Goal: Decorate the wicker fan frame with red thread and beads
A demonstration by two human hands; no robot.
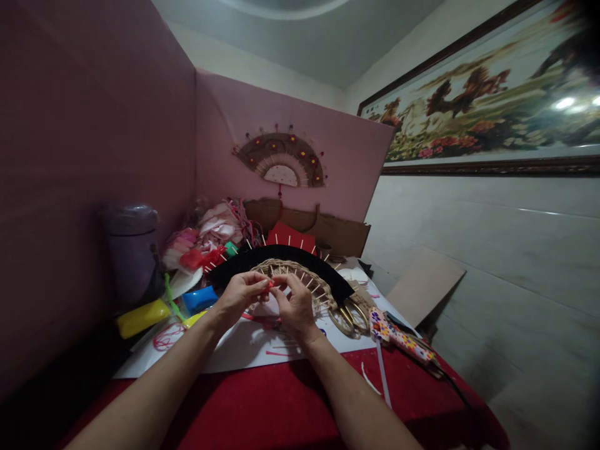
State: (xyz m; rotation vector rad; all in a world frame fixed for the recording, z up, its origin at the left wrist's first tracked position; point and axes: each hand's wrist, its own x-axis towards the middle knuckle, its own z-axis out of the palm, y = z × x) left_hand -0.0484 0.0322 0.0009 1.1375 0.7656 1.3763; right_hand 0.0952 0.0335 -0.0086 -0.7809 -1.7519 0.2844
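Note:
My left hand (242, 292) and my right hand (296, 306) meet at the middle of the work surface, both closed in a pinch. Between their fingertips is a small soft-looking red piece (269, 285), partly covered by the fingers; it could be modelling clay, but I cannot make that out. Just behind the hands lies a half-made fan with a black band (281, 252), pale sticks fanning outward and a woven tan inner arc (307, 279). Red cord (262, 321) lies beneath the hands.
Gold-handled scissors (349, 317) and a flower-patterned glue gun (403, 340) lie at right. Yellow (143, 319) and blue packets (199, 299) and a purple cup (132, 253) stand left. A finished fan (285, 156) hangs on the pink panel. White paper (225, 356) covers red cloth (262, 406).

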